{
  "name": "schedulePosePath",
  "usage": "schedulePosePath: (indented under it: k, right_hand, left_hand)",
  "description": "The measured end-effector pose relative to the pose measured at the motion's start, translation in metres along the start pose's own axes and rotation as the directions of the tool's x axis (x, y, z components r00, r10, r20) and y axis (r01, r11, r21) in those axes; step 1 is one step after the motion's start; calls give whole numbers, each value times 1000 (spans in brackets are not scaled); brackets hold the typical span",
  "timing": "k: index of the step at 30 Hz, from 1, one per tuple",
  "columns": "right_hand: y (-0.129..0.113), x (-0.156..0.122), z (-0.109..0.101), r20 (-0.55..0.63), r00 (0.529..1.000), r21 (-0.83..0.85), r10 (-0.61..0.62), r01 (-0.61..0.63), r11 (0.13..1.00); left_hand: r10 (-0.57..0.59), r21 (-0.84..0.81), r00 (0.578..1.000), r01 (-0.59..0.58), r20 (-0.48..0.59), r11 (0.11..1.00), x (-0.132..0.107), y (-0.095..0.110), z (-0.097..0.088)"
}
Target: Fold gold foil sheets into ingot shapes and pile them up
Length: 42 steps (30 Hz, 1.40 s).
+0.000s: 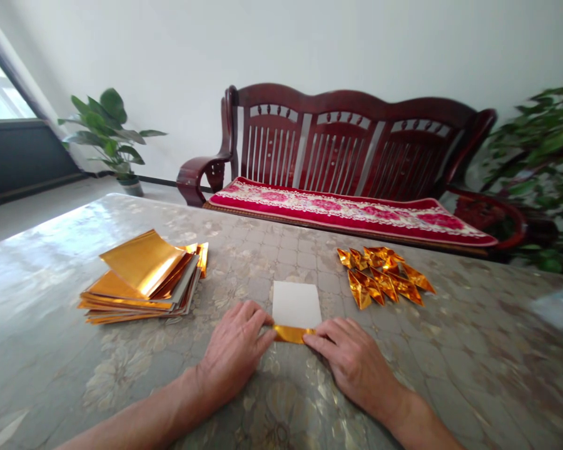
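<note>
1. White-painted walls close in the room, with a window [0, 87] at the far left. A dark red wooden bench [351, 106] with a red floral cushion [347, 209] stands beyond the table's far edge, between a potted broadleaf plant [104, 128] and a leafy green plant [539, 156].
2. A patterned glossy table [473, 375] carries all the work. A loose stack of gold foil sheets [141, 281] lies toward its left side, probably within easy reach of the left hand.
3. A cluster of small folded gold foil pieces [380, 275] sits right of centre, toward the far edge, set apart from the flat stack so that the two kinds stay separate.
4. A single foil sheet [296, 305] lies at the centre near the table's near edge, its white side up and a narrow gold folded strip [291, 334] along its nearer end.
5. The left hand [232, 353] and right hand [354, 365] come in from either side, fingers together and pressed down on the ends of the strip. Neither hand shows a clear pinch. This pressure appears to keep the fold flat and the sheet from sliding on the glossy surface.
</note>
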State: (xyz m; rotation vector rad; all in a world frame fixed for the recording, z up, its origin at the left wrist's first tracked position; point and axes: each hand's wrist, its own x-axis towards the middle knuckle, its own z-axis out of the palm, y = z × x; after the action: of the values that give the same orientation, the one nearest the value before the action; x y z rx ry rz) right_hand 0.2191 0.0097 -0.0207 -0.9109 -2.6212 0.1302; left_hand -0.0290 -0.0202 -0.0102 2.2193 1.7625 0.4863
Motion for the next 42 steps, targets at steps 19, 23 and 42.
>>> schedulePosePath:
  k: [19, 23, 42]
  right_hand:
    - [0, -1, 4, -38, 999, 19, -34, 35, 999]
    - [1, -2, 5, -38, 999, 0, -37, 37, 999]
    - [0, -1, 3, -10, 999, -9, -48, 48, 999]
  left_hand:
    - [-54, 101, 998, 55, -10, 993, 10, 5, 6]
    - [-60, 124, 998, 60, -2, 990, 11, 5, 7]
    - [-88, 205, 995, 75, 54, 976, 13, 10, 5]
